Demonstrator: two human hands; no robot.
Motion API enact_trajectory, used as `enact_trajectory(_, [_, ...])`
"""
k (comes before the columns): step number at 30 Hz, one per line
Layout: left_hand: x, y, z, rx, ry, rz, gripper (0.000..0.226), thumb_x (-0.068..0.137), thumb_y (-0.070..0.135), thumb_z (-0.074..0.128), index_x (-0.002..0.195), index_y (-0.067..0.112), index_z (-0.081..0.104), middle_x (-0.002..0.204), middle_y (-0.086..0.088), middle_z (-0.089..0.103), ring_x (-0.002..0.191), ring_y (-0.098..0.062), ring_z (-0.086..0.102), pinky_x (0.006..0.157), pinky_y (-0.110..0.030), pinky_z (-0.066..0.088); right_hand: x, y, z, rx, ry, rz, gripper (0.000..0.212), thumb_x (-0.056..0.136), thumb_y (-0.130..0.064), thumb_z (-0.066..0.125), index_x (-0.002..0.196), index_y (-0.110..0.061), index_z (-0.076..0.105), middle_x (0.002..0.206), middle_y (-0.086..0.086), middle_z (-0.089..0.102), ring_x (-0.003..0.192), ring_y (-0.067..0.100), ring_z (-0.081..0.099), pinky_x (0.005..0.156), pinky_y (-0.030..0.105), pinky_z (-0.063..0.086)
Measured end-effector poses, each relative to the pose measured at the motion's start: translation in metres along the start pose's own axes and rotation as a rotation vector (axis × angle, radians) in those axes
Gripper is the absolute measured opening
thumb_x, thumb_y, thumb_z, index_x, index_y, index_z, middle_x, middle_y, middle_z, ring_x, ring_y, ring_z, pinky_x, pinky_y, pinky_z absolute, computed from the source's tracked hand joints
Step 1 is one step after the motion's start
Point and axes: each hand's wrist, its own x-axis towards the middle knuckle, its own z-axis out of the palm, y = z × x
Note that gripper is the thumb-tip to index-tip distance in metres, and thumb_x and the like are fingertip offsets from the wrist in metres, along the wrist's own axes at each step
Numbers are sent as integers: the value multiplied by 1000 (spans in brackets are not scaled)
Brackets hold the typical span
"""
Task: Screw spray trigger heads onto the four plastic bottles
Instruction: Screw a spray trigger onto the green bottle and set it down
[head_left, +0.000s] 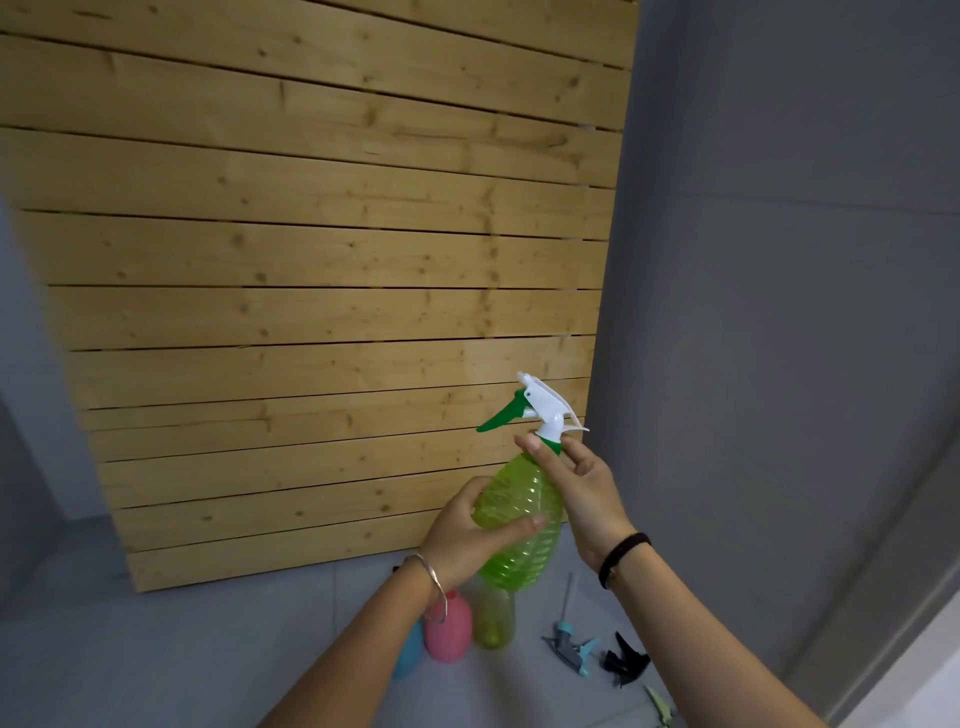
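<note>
I hold a light green ribbed bottle (519, 514) up in the air. My left hand (470, 535) grips its body from the left. My right hand (576, 488) pinches the green collar under the white spray head (545, 408), which has a green trigger. On the floor below stand a pink bottle (448, 631), a yellow-green bottle (493, 618) and a blue bottle (408, 652), mostly hidden by my left arm. Loose trigger heads lie to the right: a grey and blue one (569, 644), a black one (626, 662) and a green one (658, 706) at the frame's bottom edge.
A panel of wooden slats (332, 291) leans against the grey wall (779, 260) behind the bottles. The floor (182, 649) is grey tile.
</note>
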Motion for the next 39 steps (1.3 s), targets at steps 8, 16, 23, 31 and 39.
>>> enact_trajectory(8, [-4,-2,-12,-68,-100,-55,33,75,34,72,105,20,64,95,3,73,84,-8,69,71,-19,55,-1,0,0,-22,-62,41,41,80,-31,66,111,-4,65,110,16,69,100,28,65,96,44,50])
enact_trajectory(16, [-5,-2,-23,-65,-224,-95,33,73,41,63,99,22,66,92,3,73,85,-12,68,73,-23,55,2,0,-2,7,-220,84,49,72,-37,67,115,-14,64,105,0,74,101,12,67,86,29,54])
enact_trajectory(23, [-1,-8,-43,-10,-146,-12,47,58,50,72,95,22,66,85,6,73,79,-10,69,69,-23,54,3,8,24,43,-85,54,26,80,-19,70,102,-4,70,75,-6,76,66,3,69,58,16,54])
enact_trajectory(31, [0,-3,-88,61,43,-17,56,64,73,55,107,37,57,116,8,63,100,1,62,88,-18,48,13,24,59,-22,-3,-36,27,73,-13,77,99,-10,70,97,4,74,81,3,69,69,15,54])
enact_trajectory(39, [19,4,-131,-66,265,-145,27,72,66,58,92,48,64,103,17,65,97,-9,60,83,-30,51,27,79,115,-488,-174,-327,26,71,-13,79,96,-17,69,88,-8,71,83,9,64,79,21,51])
